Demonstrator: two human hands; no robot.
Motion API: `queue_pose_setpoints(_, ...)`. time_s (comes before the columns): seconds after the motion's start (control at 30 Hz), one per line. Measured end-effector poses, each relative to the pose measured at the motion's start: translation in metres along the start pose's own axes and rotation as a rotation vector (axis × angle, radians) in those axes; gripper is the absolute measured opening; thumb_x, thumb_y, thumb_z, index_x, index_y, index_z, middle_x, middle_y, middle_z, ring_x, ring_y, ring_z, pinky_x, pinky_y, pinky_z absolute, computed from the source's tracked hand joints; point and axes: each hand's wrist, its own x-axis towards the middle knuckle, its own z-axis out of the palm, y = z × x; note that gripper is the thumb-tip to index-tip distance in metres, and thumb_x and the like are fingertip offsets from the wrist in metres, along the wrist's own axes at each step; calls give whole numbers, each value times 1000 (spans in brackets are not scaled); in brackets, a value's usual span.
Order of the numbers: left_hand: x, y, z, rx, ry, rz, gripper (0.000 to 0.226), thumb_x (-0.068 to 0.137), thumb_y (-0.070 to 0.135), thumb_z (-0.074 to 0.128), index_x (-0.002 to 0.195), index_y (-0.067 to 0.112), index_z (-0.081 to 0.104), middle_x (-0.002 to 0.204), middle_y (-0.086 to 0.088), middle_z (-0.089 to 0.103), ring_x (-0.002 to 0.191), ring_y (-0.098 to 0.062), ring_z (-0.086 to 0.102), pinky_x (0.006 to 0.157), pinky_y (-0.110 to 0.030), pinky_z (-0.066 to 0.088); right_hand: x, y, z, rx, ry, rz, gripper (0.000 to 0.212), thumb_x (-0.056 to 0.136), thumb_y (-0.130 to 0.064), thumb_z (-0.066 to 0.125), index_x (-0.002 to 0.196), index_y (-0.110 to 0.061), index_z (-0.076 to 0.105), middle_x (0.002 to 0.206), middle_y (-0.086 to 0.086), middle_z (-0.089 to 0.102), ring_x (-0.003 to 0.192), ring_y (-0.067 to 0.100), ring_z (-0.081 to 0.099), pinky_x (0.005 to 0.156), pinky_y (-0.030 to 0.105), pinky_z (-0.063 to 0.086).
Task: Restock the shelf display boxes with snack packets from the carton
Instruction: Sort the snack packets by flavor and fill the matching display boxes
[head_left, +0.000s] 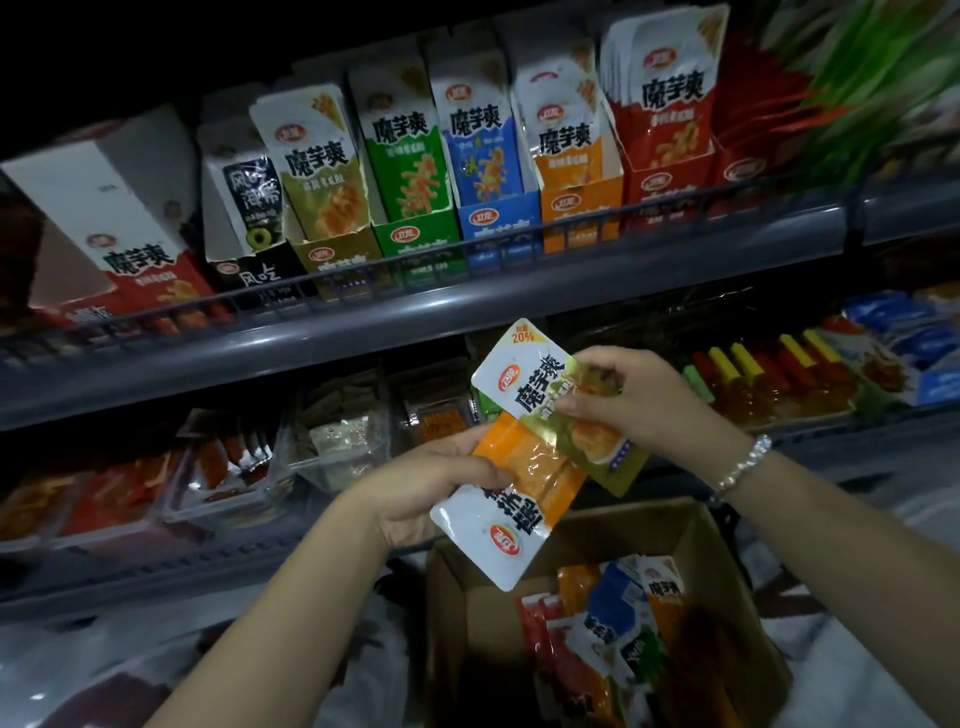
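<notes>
Nearest me, the carton (519, 613) sits open below my arms, mixed snack packets (613, 623) loose inside. Above it my left hand (431, 478) grips an orange packet (519, 493) upside down, while my right hand (623, 400) pinches an olive-gold packet (550, 400) overlapping it. I judge I'm sorting flavours. Next, each needs righting and slotting into its matching box: the olive display box (332, 218) and orange display box (576, 176) on the upper shelf (363, 322).

Both forearms are bare, with no sleeves reaching into view. The right wrist carries a bracelet (744, 461) of small silvery, shiny beads or links, sitting just behind the right hand (634, 402). The left hand (434, 480) and its wrist wear nothing.
</notes>
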Motion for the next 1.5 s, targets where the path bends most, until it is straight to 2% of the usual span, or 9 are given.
queue_pose_setpoints(0.07, 0, 1, 1, -67, -8, 4, 70, 69, 1, 61, 135, 19, 48, 128, -27, 57, 118, -46, 54, 105, -58, 38, -1, -2, 3, 39, 18, -2, 17, 76, -18, 77, 88, -23, 67, 88, -6, 70, 82, 10, 66, 74, 29, 56)
queue_pose_setpoints(0.13, -3, 5, 6, -157, -40, 8, 74, 66, 2, 64, 136, 16, 45, 121, -30, 60, 111, -46, 59, 97, -54, 48, -1, -6, 6, 47, 53, -13, 16, 77, -19, 76, 87, -24, 65, 90, -5, 70, 84, 10, 66, 73, 29, 55)
queue_pose_setpoints(0.2, -9, 9, 11, -174, -68, 50, 63, 75, 4, 62, 134, 16, 45, 112, -27, 66, 96, -39, 68, 79, -43, 57, 0, -11, 7, 48, 83, -34, 16, 79, -20, 75, 87, -22, 62, 88, -6, 69, 82, 9, 65, 68, 25, 54)
queue_pose_setpoints(0.3, -15, 17, 13, -113, -19, 121, 64, 76, 1, 61, 134, 20, 42, 113, -24, 67, 96, -37, 69, 80, -43, 58, 3, -24, 5, 7, 99, -42, 19, 83, -18, 70, 88, -24, 53, 84, -9, 66, 75, 0, 62, 59, 11, 47)
queue_pose_setpoints(0.5, -29, 45, 11, -175, -27, 195, 59, 77, -4, 57, 131, 17, 46, 112, -28, 65, 97, -43, 67, 86, -60, 51, 9, -58, -3, 186, 14, -85, 35, 86, -11, 66, 110, -32, 50, 102, -4, 69, 87, 9, 68, 78, 33, 56)
queue_pose_setpoints(0.67, -43, 74, 6, -271, 22, 319, 41, 93, -7, 38, 126, 15, 48, 106, -30, 67, 89, -39, 70, 77, -52, 57, 35, -94, -1, 144, 85, -149, 30, 83, -20, 71, 107, -26, 54, 101, -3, 70, 90, 12, 68, 79, 33, 55)
queue_pose_setpoints(0.8, -54, 92, -8, -293, 96, 427, 33, 94, 3, 45, 127, 9, 49, 104, -26, 69, 85, -33, 72, 70, -45, 60, 62, -124, 5, 144, 95, -183, 25, 81, -22, 72, 98, -23, 53, 95, 1, 71, 86, 18, 69, 76, 35, 56)
queue_pose_setpoints(1.13, -74, 112, -56, -495, 300, 693, 35, 100, 4, 41, 134, 10, 44, 106, -25, 69, 94, -37, 70, 71, -46, 60, 130, -202, 37, 44, 143, -331, 33, 86, -20, 68, 112, -22, 50, 95, -9, 61, 81, 6, 61, 65, 18, 51)
queue_pose_setpoints(1.5, -81, 116, -86, -589, 372, 704, 36, 99, 5, 42, 134, 12, 44, 105, -25, 69, 94, -38, 70, 76, -49, 58, 180, -220, 82, -13, 139, -341, 37, 83, -18, 70, 117, -12, 55, 106, 1, 63, 89, 11, 59, 61, 12, 45)
